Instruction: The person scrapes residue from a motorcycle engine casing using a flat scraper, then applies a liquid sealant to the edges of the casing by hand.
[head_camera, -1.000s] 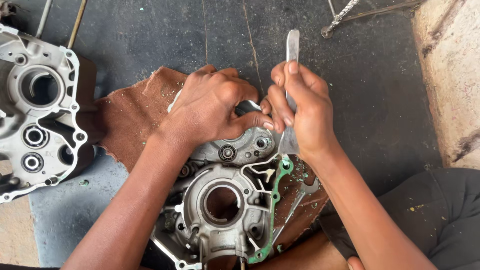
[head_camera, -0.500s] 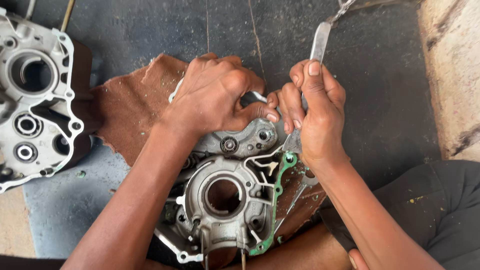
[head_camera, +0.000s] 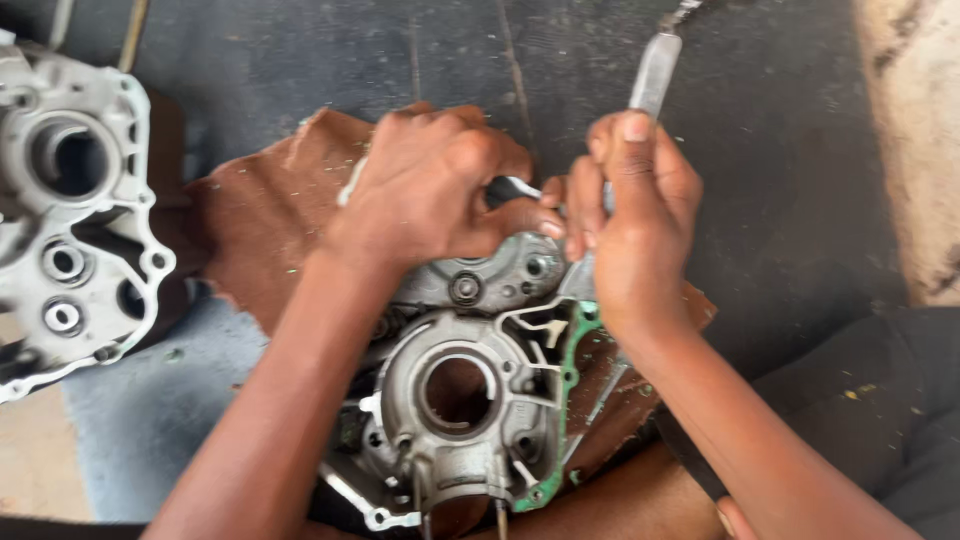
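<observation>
A grey metal engine case half (head_camera: 460, 390) with a round bore lies on a brown leather scrap (head_camera: 270, 220). A green gasket (head_camera: 565, 390) clings along its right edge. My left hand (head_camera: 430, 190) presses down on the case's far end, fingers curled over it. My right hand (head_camera: 635, 230) grips a flat metal scraper (head_camera: 652, 75), whose handle sticks up and away while its blade end meets the case's top right edge by the gasket. The blade tip is hidden behind my fingers.
A second grey case half (head_camera: 70, 220) lies at the left on the dark mat (head_camera: 780, 200). A thin metal rod (head_camera: 595, 410) rests beside the gasket. Pale concrete (head_camera: 910, 130) shows at the right, and my dark trouser leg (head_camera: 870, 400) at the lower right.
The view has shifted, so everything sits a little lower and to the right. My right hand and the scraper have tilted rightwards at the case's edge. My left hand keeps its hold.
</observation>
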